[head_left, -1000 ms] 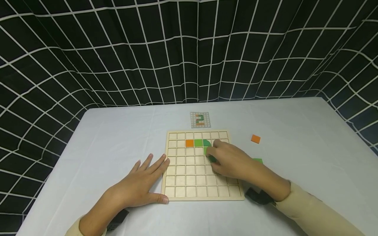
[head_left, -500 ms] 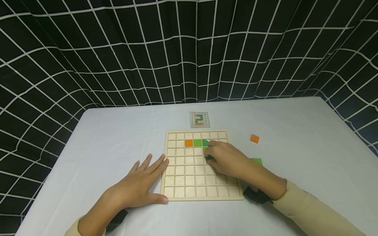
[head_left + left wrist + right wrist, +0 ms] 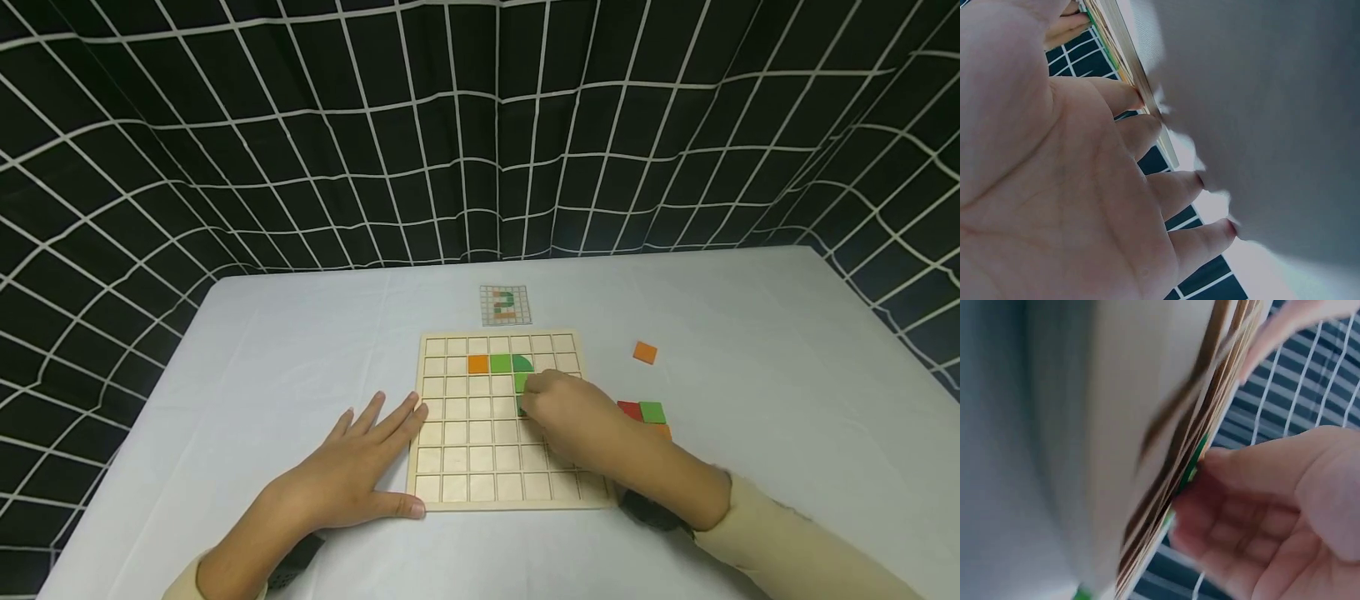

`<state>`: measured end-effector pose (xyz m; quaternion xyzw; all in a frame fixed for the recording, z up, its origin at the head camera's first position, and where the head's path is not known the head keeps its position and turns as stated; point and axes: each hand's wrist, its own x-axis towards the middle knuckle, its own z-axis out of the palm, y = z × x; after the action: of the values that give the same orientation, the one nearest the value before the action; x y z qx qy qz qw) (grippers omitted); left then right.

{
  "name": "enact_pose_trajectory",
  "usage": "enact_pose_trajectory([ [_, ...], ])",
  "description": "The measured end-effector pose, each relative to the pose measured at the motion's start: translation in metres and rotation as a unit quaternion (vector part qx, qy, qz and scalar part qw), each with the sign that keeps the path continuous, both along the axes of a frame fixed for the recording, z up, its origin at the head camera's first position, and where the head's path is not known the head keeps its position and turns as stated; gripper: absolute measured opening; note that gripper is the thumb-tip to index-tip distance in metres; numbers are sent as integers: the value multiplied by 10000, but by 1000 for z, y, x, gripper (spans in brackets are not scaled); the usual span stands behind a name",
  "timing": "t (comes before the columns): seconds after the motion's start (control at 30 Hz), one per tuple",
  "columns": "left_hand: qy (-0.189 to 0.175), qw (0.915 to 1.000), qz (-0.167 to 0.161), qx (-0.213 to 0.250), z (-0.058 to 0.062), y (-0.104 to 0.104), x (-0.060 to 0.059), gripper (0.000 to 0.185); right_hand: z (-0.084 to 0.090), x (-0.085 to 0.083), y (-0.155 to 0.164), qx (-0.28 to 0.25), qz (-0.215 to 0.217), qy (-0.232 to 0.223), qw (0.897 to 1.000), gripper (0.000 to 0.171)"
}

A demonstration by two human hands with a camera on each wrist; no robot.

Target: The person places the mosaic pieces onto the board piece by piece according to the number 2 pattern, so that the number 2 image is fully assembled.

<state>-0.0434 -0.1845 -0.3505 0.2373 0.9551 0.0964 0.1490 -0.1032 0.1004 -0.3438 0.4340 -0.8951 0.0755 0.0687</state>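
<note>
In the head view a square wooden grid board (image 3: pixel 457 483) lies on the table. An orange square tile (image 3: pixel 477 364), a light green square tile (image 3: pixel 500 363) and a dark green rounded tile (image 3: pixel 522 363) sit in one row. Below the rounded one lies another light green tile (image 3: pixel 521 382). My right hand (image 3: pixel 573 417) pinches a second dark green tile (image 3: pixel 1192 467) at the cell beneath that, its fingers hiding most of it. My left hand (image 3: pixel 352 471) lies spread, its fingertips and thumb touching the board's left edge.
Beyond the board lies a small pattern card (image 3: pixel 506 306). A loose orange tile (image 3: pixel 645 352) is at the right. Red (image 3: pixel 629 409) and light green (image 3: pixel 652 412) tiles lie grouped beside the right forearm, with more orange partly hidden. A gridded black curtain (image 3: pixel 420 142) hangs behind.
My right hand has shifted slightly toward me at the dark green tile, baring more of the upper tiles. The red tile beside the forearm has come into view. The left hand stays put.
</note>
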Motion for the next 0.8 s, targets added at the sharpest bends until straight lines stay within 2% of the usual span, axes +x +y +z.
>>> enact_pose_trajectory([
  [0.1, 19, 10000, 6, -15, 1, 0, 0, 100, 0, 13, -1, 281, -9, 364, 9989, 16],
  [0.2, 71, 10000, -19, -32, 2, 0, 0, 100, 1, 19, 1, 141, 59, 400, 9991, 17],
  [0.5, 71, 10000, -68, -12, 2, 0, 0, 99, 2, 17, 20, -269, 344, -538, 9976, 12],
  [0.63, 27, 10000, -36, 7, 1, -1, 1, 100, 2, 13, 23, -458, 486, -723, 9951, 14],
  [0.8, 45, 10000, -33, -11, -1, -2, 1, 100, 5, 12, 24, -349, 512, -873, 9943, 13],
])
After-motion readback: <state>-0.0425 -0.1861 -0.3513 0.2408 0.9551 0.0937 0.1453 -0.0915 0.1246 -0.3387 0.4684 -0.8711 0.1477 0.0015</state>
